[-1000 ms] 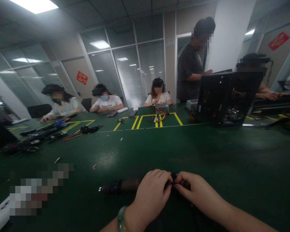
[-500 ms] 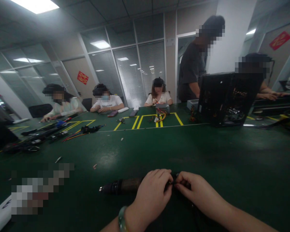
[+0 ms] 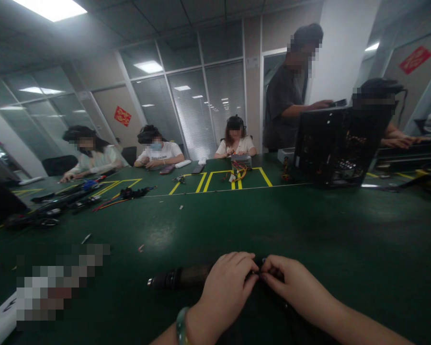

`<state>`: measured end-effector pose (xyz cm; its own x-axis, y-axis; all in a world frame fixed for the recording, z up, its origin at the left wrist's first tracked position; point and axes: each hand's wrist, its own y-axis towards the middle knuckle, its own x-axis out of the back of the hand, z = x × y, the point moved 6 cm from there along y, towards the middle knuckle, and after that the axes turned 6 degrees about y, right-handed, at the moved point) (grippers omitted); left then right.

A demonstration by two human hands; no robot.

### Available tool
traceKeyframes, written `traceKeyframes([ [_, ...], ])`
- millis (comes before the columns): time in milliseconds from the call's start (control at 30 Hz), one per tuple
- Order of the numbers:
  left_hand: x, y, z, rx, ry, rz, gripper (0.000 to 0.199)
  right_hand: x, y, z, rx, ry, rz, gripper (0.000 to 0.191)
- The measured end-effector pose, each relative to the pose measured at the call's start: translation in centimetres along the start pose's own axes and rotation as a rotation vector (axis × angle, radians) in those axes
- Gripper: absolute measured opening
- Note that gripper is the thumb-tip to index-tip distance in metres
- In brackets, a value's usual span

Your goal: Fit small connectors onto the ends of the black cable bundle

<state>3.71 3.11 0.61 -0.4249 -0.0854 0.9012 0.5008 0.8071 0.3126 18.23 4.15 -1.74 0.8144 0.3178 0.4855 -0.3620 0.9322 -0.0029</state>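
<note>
A dark electric screwdriver with a ribbed black collar and a metal tip lies on the green table in front of me, tip to the left. My left hand is closed over its right-hand end and covers it; a green bangle circles that wrist. Right beside it, my right hand pinches a small dark piece at the tool's rear, apparently the end of a dark cord that runs down below the hand. The fingertips of both hands nearly meet, and the joint between tool and cord is mostly hidden.
Cables and dark parts lie at left. A white object, partly blurred out, is at lower left. A black computer case stands at right, near a standing person. Several people sit around the table.
My hands have barely shifted and keep the same hold. The standing person now leans less and has raised a hand with a dark object above the computer case.
</note>
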Motion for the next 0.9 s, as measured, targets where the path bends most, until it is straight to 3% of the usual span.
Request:
traceKeyframes([
  [400,0.42,-0.04,-0.18,0.053,-0.003,-0.004,0.020,0.11,-0.01,0.30,-0.018,-0.020,0.012,0.011],
  [900,0.44,0.06,-0.25,0.022,-0.019,0.006,0.016,0.08,-0.01,0.09,0.012,-0.009,0.008,0.012],
])
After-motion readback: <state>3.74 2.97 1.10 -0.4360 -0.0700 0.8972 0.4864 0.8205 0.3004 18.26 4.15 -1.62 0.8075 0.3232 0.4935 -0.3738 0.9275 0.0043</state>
